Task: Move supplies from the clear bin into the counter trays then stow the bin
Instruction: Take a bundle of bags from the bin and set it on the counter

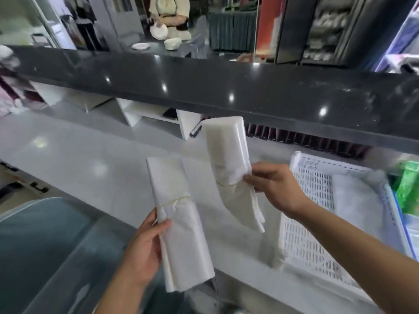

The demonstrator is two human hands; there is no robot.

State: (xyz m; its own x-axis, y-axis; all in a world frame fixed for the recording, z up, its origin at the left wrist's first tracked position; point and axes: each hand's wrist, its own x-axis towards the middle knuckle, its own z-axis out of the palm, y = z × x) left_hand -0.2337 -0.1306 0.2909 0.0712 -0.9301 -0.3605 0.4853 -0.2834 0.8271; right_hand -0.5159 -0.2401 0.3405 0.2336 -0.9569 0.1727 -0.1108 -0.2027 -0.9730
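Note:
My left hand [145, 248] grips a tied bundle of white plastic bags [174, 200] above the white counter, near the bundle's lower half. My right hand [274, 186] pinches a second, thicker bundle of white bags [226, 150] at its tied waist, held upright just left of the white perforated tray [308, 223]. A folded white bundle lies inside that tray [353, 200]. The clear bin [45, 252] fills the lower left, below my left arm; its inside is blurred.
A black glossy raised counter [226, 91] runs across above the white work surface [90, 159]. Green packets [408, 186] sit in a blue-rimmed tray at the far right. A person stands with white plates [158, 31] beyond the counter.

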